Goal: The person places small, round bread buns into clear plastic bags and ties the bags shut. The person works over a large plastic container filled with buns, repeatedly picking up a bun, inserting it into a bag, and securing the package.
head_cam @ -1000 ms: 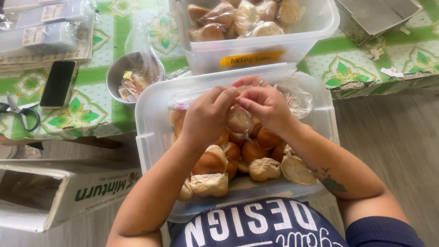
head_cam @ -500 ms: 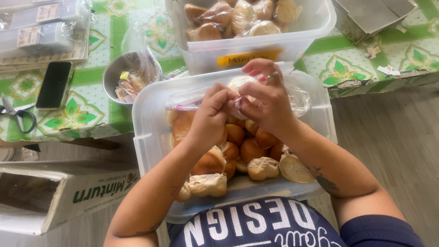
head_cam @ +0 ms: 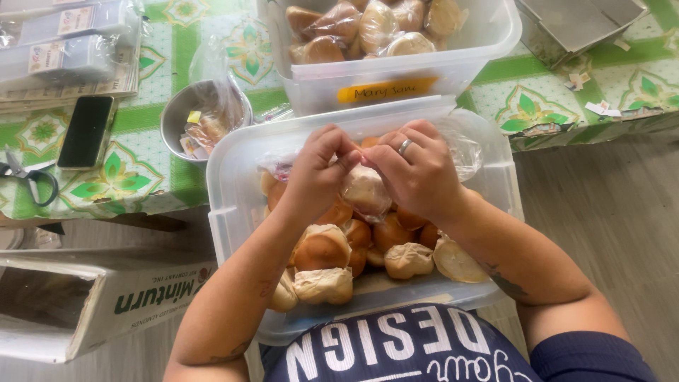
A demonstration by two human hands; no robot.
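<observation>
My left hand (head_cam: 318, 173) and my right hand (head_cam: 417, 170) meet above a clear plastic tub (head_cam: 233, 191) on my lap. Between them hangs a bread roll in a thin clear plastic bag (head_cam: 364, 192). Both hands pinch the bag's top, fingertips touching. A ring shows on my right hand. Below lie several loose brown rolls (head_cam: 322, 247) in the tub, some pale side up.
A second clear tub (head_cam: 396, 74) with a yellow label holds several bagged rolls on the green patterned table (head_cam: 134, 177). A metal bowl (head_cam: 184, 113) with a plastic bag, a dark phone (head_cam: 86, 131), scissors (head_cam: 28, 177) and stacked clear packets (head_cam: 64, 35) lie left. A cardboard box (head_cam: 92, 297) sits lower left.
My hands have shifted slightly toward the tub's far side and closed tighter on the bag's top. The bagged roll now hangs lower between them.
</observation>
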